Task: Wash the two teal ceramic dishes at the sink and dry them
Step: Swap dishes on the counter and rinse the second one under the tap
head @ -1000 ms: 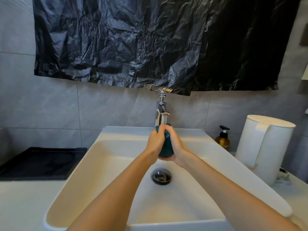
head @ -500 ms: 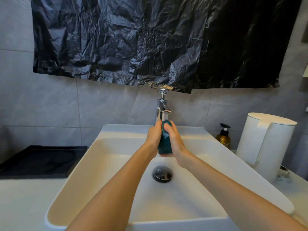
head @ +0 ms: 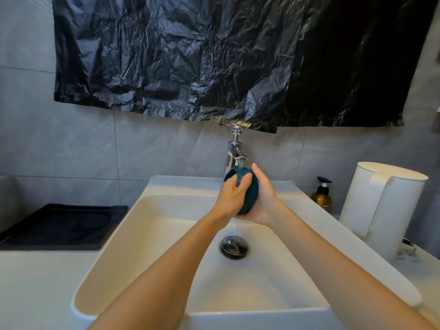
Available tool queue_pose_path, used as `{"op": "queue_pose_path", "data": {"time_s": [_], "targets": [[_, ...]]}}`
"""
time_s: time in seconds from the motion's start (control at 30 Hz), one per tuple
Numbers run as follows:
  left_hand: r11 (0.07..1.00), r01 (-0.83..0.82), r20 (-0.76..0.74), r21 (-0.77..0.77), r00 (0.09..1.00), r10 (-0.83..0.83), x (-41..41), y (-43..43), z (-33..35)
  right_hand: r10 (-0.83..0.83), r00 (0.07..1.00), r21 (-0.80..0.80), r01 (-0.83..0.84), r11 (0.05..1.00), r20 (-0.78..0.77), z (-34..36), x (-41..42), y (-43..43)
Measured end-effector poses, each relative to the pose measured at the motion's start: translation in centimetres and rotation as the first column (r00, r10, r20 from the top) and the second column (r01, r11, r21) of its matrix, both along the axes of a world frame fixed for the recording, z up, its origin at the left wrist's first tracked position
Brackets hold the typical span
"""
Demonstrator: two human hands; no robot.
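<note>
over sink (head: 142,258), left hand (head: 229,198) and right hand (head: 264,202) grasp teal dish (head: 250,198), now rotated.

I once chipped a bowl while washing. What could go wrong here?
The teal dish is held close under the metal faucet, so it might knock against the spout and chip. Only the left hand and right hand support it above the hard sink; if wet, it may slip and crack.
</note>
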State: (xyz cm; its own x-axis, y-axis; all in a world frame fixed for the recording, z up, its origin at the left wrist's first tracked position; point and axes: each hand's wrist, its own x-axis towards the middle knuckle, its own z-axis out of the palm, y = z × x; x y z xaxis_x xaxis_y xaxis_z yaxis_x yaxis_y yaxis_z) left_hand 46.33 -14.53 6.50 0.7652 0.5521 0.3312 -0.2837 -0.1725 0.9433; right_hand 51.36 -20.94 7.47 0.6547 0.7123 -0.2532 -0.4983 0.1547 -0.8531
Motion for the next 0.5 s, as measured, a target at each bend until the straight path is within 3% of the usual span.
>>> {"op": "queue_pose_path", "data": {"time_s": [0.07, 0.17, 0.33, 0.5], "targets": [[0.991, 0.048, 0.018, 0.127, 0.999, -0.051, 0.0, 0.0, -0.4, 0.040, 0.997, 0.006, -0.040, 0.999, -0.070, 0.4, 0.6, -0.6], [0.986, 0.104, 0.001, 0.134, 0.994, -0.105, -0.2, 0.0, -0.5, 0.043, 0.998, -0.018, -0.044, 0.999, -0.050, 0.2, 0.9, -0.8], [0.996, 0.090, -0.054, -0.023, 0.994, -0.091, -0.2, 0.3, -0.5, -0.095, 0.958, -0.067, 0.117, 0.991, 0.269, -1.1, 0.4, 0.6], [0.979, 0.076, -0.109, -0.190, 0.989, -0.098, 0.5, 0.1, -0.5, -0.120, 0.903, -0.032, 0.146, 0.989, 0.412, -1.1, 0.3, 0.4]]}}
